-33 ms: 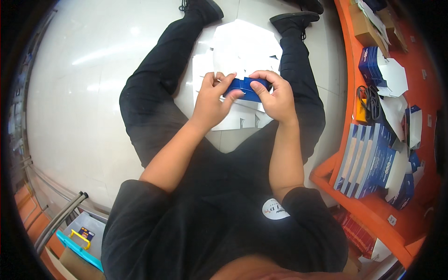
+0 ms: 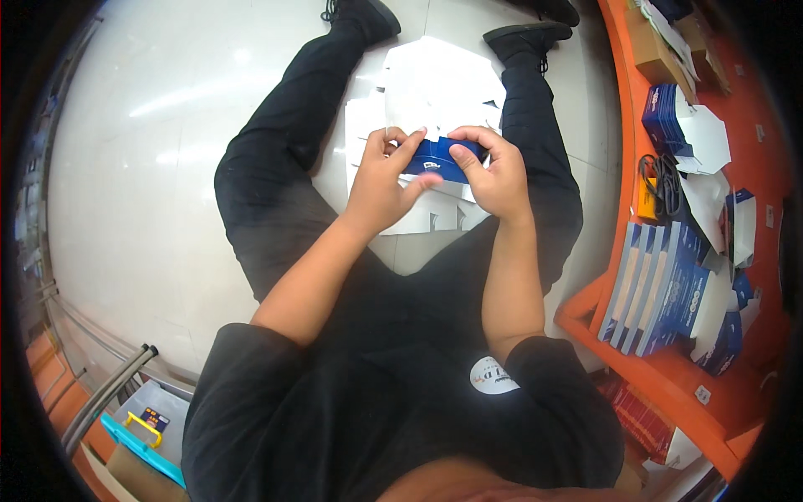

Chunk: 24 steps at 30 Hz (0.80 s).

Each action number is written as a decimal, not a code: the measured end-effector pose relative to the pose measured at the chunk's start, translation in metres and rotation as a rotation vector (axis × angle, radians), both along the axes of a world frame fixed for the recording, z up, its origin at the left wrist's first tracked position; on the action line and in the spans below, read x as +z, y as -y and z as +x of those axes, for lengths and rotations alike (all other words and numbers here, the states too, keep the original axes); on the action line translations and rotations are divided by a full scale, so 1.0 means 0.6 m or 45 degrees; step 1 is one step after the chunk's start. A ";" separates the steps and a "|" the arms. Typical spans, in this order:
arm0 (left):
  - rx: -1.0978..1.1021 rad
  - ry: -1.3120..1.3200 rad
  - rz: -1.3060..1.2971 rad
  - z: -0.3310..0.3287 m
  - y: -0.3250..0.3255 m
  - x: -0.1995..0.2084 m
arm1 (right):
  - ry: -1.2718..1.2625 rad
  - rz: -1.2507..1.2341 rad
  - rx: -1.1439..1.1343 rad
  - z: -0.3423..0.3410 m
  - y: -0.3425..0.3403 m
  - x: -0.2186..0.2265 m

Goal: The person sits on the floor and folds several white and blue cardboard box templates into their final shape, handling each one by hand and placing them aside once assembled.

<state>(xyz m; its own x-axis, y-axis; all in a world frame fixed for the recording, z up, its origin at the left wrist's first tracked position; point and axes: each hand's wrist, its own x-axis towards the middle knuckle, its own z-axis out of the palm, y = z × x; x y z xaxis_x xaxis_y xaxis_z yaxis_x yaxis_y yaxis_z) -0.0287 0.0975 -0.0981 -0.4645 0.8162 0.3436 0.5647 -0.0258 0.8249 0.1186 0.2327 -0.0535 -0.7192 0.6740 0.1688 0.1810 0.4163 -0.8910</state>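
Between my legs I hold a small blue cardboard piece (image 2: 446, 155) with a white printed mark, a folded box part by its look. My left hand (image 2: 381, 180) has its curled fingers at the piece's left end, and its thumb, slightly blurred, lies along the lower edge. On the right end, my right hand (image 2: 502, 177) pinches the cardboard between thumb and fingers. Beneath both hands, white cut cardboard sheets (image 2: 439, 75) are piled on the floor, with slots and notches along their edges. The underside of the blue piece is hidden.
An orange shelf (image 2: 598, 305) runs along my right. It bears blue-and-white flat boxes (image 2: 657, 284), opened blue cartons (image 2: 665, 117), a dark coiled cable (image 2: 667, 184) and brown cardboard (image 2: 661, 46). At lower left stands a bin with a turquoise rim (image 2: 138, 448), near metal rails (image 2: 109, 402).
My left thumb has slid down and right across the blue piece to its lower edge, uncovering the white mark. My right hand keeps its pinch in the same place.
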 end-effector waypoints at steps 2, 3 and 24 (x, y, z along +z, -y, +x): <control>-0.001 -0.232 0.109 0.002 -0.006 0.013 | -0.021 -0.096 -0.053 0.001 0.002 0.000; -0.049 -0.190 0.059 -0.004 -0.003 0.009 | -0.034 -0.126 -0.067 -0.001 0.006 0.004; -0.238 1.123 0.184 -0.082 0.014 -0.110 | -0.482 -0.172 -0.538 0.014 -0.034 -0.007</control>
